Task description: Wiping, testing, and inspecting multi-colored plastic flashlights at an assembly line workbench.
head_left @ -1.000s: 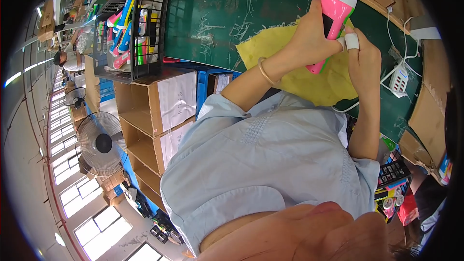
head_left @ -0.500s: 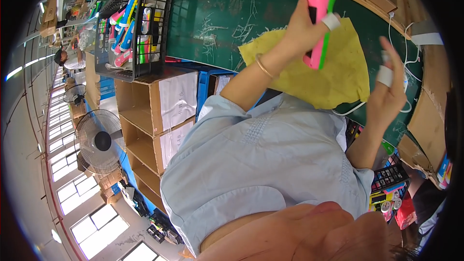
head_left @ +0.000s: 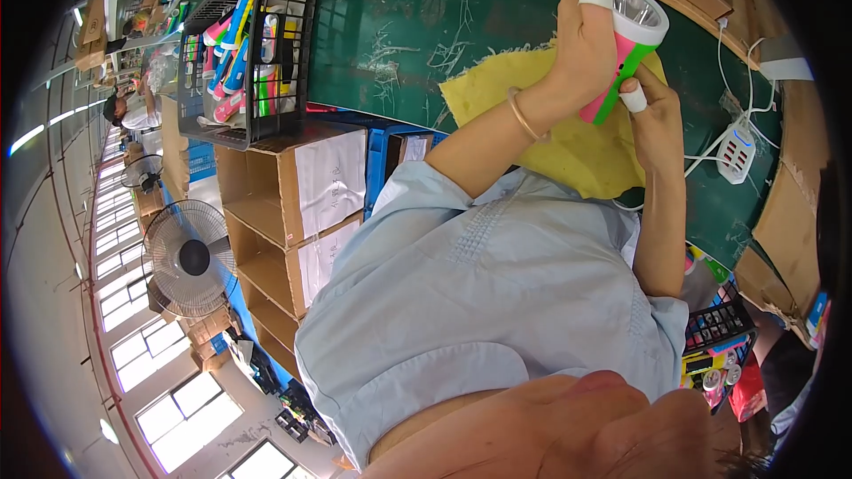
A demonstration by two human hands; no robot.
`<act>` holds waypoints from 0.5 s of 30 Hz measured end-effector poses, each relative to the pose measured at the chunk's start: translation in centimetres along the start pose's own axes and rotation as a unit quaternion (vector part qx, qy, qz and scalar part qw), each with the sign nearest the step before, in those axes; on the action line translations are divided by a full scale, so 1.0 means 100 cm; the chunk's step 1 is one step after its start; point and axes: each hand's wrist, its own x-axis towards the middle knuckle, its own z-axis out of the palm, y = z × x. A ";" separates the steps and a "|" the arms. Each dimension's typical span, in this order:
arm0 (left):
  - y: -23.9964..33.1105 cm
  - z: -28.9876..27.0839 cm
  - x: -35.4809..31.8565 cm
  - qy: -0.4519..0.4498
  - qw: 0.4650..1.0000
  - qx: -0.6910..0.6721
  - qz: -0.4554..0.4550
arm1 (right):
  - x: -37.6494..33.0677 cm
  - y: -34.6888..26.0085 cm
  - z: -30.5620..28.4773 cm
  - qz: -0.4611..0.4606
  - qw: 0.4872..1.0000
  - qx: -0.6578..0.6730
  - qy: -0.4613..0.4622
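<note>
One fan (head_left: 188, 257) at far left, well apart from the work. One black wire basket (head_left: 248, 44) next, packed with pink, blue and green sticks; too crowded to count. Three stacked open cardboard boxes (head_left: 293, 186) under it, as far as can be told. One green tabletop (head_left: 399, 27), scratched, with one yellow cloth (head_left: 568, 155) spread on it.

One flashlight (head_left: 626, 53), pink and green with a white head, held up above the cloth and not touching it, lens turned toward the camera. Two hands on it: left hand (head_left: 581, 53) clenched round the body, thumb taped; right hand (head_left: 652, 120) pinching the tail end with a taped fingertip. One white power strip (head_left: 735, 151) at far right, cable trailing.

Judged as a handling or checking step, with the flashlight gripped at both ends. Next move calls for a firm left grip while the right fingertips work the tail, kept over the cloth in case of a slip.
</note>
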 end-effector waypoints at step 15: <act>-0.087 -0.186 0.195 0.209 0.802 0.518 0.210 | -0.054 0.008 -0.263 -0.169 0.886 0.050 0.428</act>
